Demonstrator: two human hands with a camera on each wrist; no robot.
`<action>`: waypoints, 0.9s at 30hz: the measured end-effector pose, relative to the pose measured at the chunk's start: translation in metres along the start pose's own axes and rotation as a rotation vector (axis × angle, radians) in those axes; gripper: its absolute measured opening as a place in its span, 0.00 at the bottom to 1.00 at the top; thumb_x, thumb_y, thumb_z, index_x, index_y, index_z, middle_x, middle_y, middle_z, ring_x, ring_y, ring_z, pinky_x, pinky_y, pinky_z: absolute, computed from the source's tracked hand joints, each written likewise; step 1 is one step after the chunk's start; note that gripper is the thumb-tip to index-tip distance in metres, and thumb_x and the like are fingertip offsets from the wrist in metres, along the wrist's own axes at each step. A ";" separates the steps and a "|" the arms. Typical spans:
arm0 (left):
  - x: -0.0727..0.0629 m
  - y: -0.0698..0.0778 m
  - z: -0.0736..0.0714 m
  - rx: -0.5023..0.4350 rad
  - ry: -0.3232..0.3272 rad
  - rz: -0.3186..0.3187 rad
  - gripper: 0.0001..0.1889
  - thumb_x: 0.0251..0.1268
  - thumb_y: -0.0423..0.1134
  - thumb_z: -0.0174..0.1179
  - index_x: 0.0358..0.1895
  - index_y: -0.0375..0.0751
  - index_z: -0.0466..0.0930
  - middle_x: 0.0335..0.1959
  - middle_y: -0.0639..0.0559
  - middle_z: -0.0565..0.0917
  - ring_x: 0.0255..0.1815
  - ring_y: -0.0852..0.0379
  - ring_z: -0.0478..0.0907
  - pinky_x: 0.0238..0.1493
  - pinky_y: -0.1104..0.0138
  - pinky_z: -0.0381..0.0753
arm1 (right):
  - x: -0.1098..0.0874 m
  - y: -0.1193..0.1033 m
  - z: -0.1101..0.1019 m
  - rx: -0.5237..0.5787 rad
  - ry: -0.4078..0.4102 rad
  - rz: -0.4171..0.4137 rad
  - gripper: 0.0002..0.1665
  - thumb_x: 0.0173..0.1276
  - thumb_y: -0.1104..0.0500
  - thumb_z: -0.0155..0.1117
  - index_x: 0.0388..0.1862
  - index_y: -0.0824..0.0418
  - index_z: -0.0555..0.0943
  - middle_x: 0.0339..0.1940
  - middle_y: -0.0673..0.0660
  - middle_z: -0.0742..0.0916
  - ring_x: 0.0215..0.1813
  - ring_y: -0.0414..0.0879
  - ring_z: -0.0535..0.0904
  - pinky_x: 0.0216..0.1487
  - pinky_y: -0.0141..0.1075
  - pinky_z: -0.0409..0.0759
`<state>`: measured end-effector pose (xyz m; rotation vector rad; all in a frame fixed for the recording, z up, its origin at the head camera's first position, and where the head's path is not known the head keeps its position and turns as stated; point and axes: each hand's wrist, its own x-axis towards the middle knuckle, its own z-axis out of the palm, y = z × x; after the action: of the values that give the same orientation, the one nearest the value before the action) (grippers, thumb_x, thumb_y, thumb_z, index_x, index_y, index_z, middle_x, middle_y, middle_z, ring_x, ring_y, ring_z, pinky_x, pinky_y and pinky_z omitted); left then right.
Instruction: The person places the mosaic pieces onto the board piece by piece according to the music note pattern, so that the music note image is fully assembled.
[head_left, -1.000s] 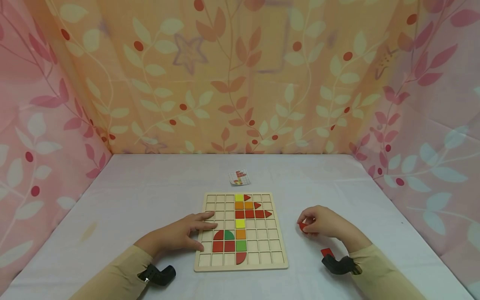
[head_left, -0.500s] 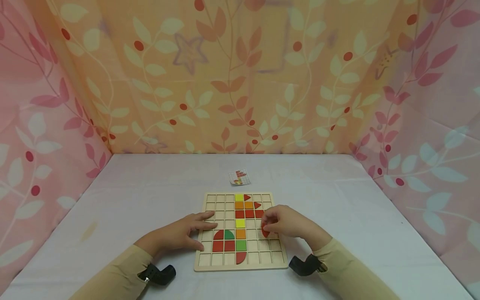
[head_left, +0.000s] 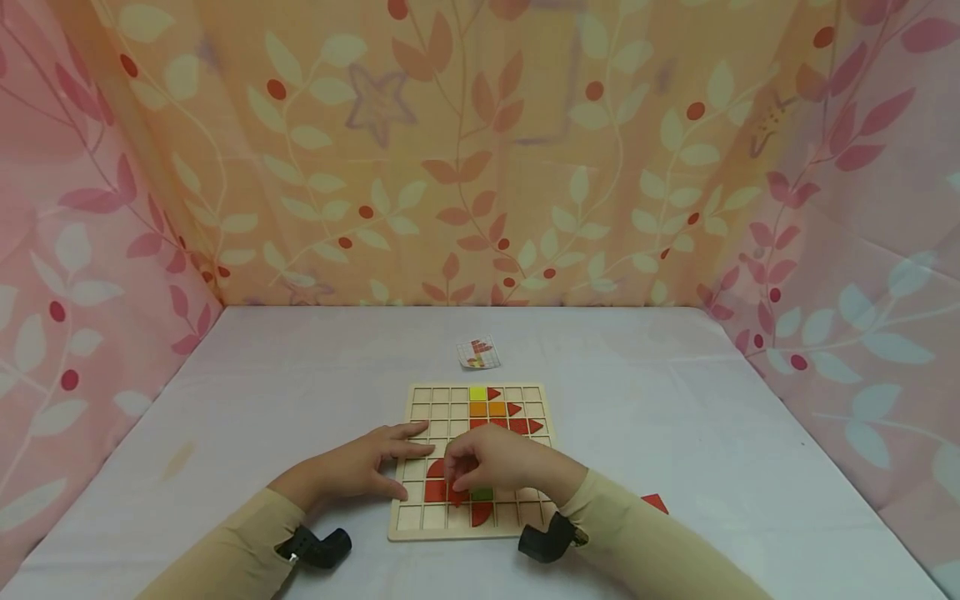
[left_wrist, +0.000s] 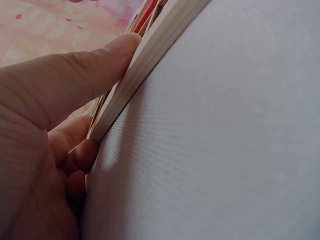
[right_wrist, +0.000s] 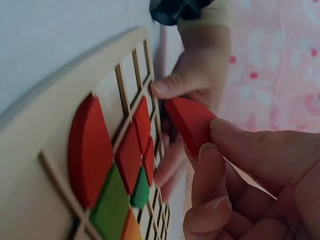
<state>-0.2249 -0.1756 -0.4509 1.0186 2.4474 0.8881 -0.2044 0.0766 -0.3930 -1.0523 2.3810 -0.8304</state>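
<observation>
My right hand (head_left: pixel 502 457) pinches a red quarter-circle piece (right_wrist: pixel 192 122) between thumb and fingers, just above the wooden grid board (head_left: pixel 450 536). In the right wrist view the piece is tilted and apart from the board. My left hand (head_left: pixel 360 467) rests on the board's left side with fingers spread, its thumb (left_wrist: pixel 120 50) on the edge. Set in the grid near the right hand are red squares (right_wrist: pixel 128 157), a green square (right_wrist: pixel 110 205), a dark green quarter-circle (right_wrist: pixel 140 191) and another red quarter-circle (right_wrist: pixel 90 150). The right hand covers part of the middle column.
Beyond the board lies a small printed card (head_left: pixel 478 352) with a coloured grid pattern. A loose red piece (head_left: pixel 656 503) lies on the white tabletop (head_left: pixel 300 375) to the right, beside the right sleeve. Red triangles (head_left: pixel 493 393) and orange squares (head_left: pixel 487 409) fill far cells. Patterned curtains surround the table.
My right hand has carried the red quarter-circle leftward from the table at the right to over the board's lower middle. The left hand has stayed in place.
</observation>
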 end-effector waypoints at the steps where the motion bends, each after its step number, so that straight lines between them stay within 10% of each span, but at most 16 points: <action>1: 0.000 0.000 0.000 0.001 0.002 0.004 0.35 0.47 0.57 0.64 0.64 0.58 0.68 0.72 0.53 0.53 0.71 0.45 0.46 0.63 0.43 0.49 | 0.003 -0.002 0.003 -0.006 -0.007 -0.010 0.05 0.58 0.61 0.66 0.28 0.51 0.80 0.23 0.39 0.79 0.28 0.31 0.73 0.33 0.25 0.74; 27: -0.001 -0.001 0.000 0.009 -0.002 0.017 0.34 0.49 0.56 0.63 0.64 0.59 0.67 0.72 0.53 0.52 0.71 0.45 0.46 0.63 0.43 0.50 | 0.021 -0.017 0.031 -0.094 -0.053 0.005 0.05 0.53 0.59 0.70 0.24 0.50 0.81 0.19 0.38 0.79 0.27 0.30 0.72 0.31 0.24 0.71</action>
<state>-0.2246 -0.1766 -0.4511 1.0439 2.4467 0.8813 -0.1909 0.0402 -0.4073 -1.0905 2.3975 -0.6865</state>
